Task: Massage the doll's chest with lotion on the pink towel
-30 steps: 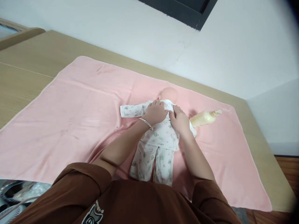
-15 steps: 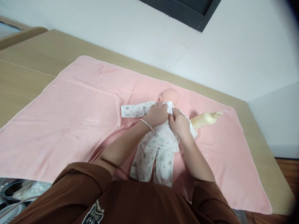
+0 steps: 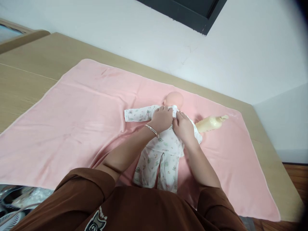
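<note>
The left hand (image 3: 162, 118) and the right hand (image 3: 184, 128) lie side by side on the top (image 3: 166, 144) of the doll (image 3: 174, 98), near its neck. The fingers are a little bent and touch the cloth. I cannot tell if they pinch it or just press on it. A bangle (image 3: 152, 130) is on the left wrist.

The doll lies in the middle of the frame, on a pink blanket (image 3: 60, 128). Its head points to the top of the frame and its pants (image 3: 146, 166) point to the bottom. Its long line runs up and down, with the head tipped a bit to the right. One sleeve (image 3: 138, 115) sticks straight out to the left. The other sleeve (image 3: 197, 133) slants down to the right.

A pale yellow bottle (image 3: 209, 124) is just beside that slanting sleeve, which hides its bottom end. Its pump points to the right. I cannot tell how full it is.

The blanket is on a wooden table (image 3: 29, 83). Clear plastic (image 3: 33, 197) shows at the lower left, next to dark, round things. The brown shirt (image 3: 154, 208) fills the bottom of the frame.
</note>
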`<state>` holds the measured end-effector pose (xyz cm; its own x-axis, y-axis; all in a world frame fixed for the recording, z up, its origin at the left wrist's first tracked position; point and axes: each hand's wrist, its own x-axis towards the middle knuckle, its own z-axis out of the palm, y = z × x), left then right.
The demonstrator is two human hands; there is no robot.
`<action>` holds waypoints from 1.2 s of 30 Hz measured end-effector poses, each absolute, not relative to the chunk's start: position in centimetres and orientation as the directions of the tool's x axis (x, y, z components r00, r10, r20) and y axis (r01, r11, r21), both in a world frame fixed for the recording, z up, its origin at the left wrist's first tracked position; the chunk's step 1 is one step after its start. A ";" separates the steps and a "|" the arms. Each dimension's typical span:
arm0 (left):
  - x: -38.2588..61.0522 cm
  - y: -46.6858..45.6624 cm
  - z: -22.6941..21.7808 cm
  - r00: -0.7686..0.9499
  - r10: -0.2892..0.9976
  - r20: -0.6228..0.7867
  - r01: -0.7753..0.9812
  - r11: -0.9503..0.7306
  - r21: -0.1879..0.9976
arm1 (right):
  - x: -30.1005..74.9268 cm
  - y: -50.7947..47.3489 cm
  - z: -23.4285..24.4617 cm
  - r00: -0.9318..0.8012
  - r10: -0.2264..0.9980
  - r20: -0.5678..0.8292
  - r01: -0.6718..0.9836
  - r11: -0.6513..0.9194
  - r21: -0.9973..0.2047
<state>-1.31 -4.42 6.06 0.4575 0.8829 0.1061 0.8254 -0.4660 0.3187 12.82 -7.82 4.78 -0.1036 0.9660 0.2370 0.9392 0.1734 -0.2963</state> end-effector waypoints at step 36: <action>0.8 -3.8 3.1 0.193 0.952 0.236 0.897 -0.269 0.352 | 13.5 -6.3 2.4 -0.053 0.957 0.284 0.952 0.135 -0.276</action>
<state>0.78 -3.78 3.09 0.1932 0.9525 0.2355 0.8965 -0.2689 0.3521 13.45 -6.30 2.35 -0.0534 0.9573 0.2842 0.9516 0.1351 -0.2761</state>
